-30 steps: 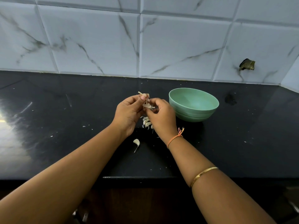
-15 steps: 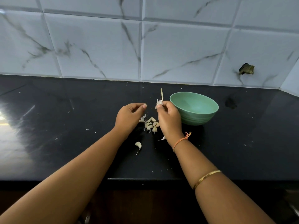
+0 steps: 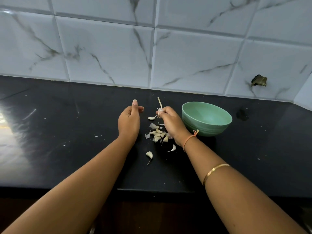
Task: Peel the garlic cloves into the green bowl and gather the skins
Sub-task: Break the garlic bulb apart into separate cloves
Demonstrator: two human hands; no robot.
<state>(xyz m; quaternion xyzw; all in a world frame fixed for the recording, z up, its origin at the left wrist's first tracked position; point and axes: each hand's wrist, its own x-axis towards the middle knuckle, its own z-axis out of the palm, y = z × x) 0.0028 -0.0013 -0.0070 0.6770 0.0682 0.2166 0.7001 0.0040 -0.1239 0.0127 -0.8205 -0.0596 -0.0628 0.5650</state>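
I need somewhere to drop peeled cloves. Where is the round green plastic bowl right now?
In the head view, the round green plastic bowl stands on the black countertop, right of centre, just beyond the right hand and near the tiled wall.

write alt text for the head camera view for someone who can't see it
Over a black counter, a person's right hand pinches a garlic stem with papery skin, while the left hand hovers empty beside it. A pile of garlic cloves lies between the hands, with an empty green bowl to the right.
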